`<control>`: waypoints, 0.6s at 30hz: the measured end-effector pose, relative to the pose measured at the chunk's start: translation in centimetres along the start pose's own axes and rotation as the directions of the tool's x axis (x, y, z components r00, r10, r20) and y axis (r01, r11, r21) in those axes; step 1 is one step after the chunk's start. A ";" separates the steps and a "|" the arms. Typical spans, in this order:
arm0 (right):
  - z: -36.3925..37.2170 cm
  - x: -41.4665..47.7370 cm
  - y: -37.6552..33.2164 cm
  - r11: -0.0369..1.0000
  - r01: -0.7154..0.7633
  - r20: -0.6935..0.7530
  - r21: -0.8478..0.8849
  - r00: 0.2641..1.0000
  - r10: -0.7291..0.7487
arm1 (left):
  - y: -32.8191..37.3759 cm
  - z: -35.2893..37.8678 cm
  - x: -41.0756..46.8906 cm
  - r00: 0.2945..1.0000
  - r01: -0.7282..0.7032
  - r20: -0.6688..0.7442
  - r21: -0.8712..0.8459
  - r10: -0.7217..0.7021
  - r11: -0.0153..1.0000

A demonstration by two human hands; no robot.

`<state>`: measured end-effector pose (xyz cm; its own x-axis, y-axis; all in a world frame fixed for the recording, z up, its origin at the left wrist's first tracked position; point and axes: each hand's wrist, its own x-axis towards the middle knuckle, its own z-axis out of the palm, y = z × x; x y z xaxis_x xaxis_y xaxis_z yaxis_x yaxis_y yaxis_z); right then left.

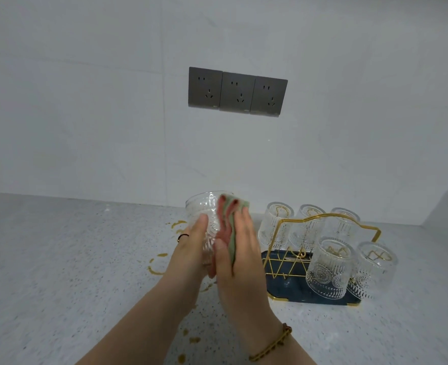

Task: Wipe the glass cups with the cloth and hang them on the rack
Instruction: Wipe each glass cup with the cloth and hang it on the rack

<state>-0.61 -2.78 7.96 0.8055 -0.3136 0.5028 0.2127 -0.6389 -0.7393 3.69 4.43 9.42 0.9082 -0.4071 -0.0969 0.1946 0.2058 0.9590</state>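
My left hand point(191, 248) grips an embossed glass cup point(204, 209), held upright above the counter. My right hand point(240, 248) presses a folded pink and green cloth point(229, 219) against the cup's right side, thumb and fingers pinching the cloth. To the right stands a gold wire rack point(323, 219) on a dark blue tray point(286, 285). Several glass cups hang upside down on its pegs, among them a near one point(328, 270) and a back one point(275, 225).
The speckled white countertop point(59, 259) carries brownish ring stains and drips point(155, 264) under and left of my hands, and more near the front point(188, 338). A white wall with three grey sockets point(237, 92) stands behind.
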 end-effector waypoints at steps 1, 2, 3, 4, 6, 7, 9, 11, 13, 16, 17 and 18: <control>0.1 -0.1 -0.3 0.997 0.061 -0.013 -0.057 0.998 -0.061 | 0.0 -0.1 0.0 1.000 -0.016 0.025 0.002 0.016 1.000; 0.2 -0.1 -0.3 0.991 0.108 -0.019 -0.077 0.994 -0.110 | 0.1 -0.2 -0.2 0.998 -0.040 0.047 -0.011 0.040 0.999; 0.2 0.0 -0.4 0.992 0.117 -0.018 -0.037 0.993 -0.118 | 0.2 -0.3 -0.2 0.996 -0.053 0.070 -0.038 0.055 0.998; 0.0 0.2 -0.4 0.994 0.084 -0.006 0.063 0.997 -0.083 | 0.4 -0.5 -0.4 0.992 -0.066 0.106 -0.073 0.074 0.995; -0.8 1.0 -0.5 0.903 -0.079 0.071 0.422 0.996 0.054 | 0.9 -0.5 -0.8 0.983 -0.091 0.146 -0.161 0.115 0.983; -1.1 1.4 -0.5 0.812 -0.169 0.132 0.558 0.985 0.114 | 1.1 -0.5 -1.0 0.977 -0.106 0.160 -0.194 0.138 0.975; -1.4 1.8 -0.1 0.725 -0.253 0.195 0.640 0.967 0.166 | 1.3 -0.4 -0.9 0.975 -0.138 0.147 -0.205 0.170 0.969; -1.2 1.4 -0.8 0.777 -0.220 0.195 0.589 0.972 0.128 | 1.3 -0.7 -0.7 0.976 -0.150 0.131 -0.172 0.173 0.974; -0.2 0.7 -1.5 0.944 0.030 0.031 0.329 0.999 -0.043 | 1.4 -0.7 -0.6 0.979 -0.138 0.135 -0.126 0.154 0.982; 0.7 0.7 -0.8 0.939 0.335 -0.029 -0.079 0.941 -0.338 | 1.3 -0.8 -0.5 0.988 -0.112 0.090 -0.152 0.127 0.982; 0.6 1.0 -0.6 0.946 0.321 -0.019 -0.055 0.947 -0.322 | 1.3 -0.8 -0.6 0.987 -0.113 0.093 -0.184 0.132 0.976; 0.1 1.3 -0.9 0.974 0.220 0.010 0.062 0.975 -0.221 | 1.3 -0.8 -0.7 0.985 -0.117 0.104 -0.207 0.140 0.971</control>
<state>0.28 -2.58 9.20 0.7443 -0.1576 0.6490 0.4184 -0.6475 -0.6370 3.58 5.68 10.47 0.8831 -0.4644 0.0668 0.1599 0.4318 0.8877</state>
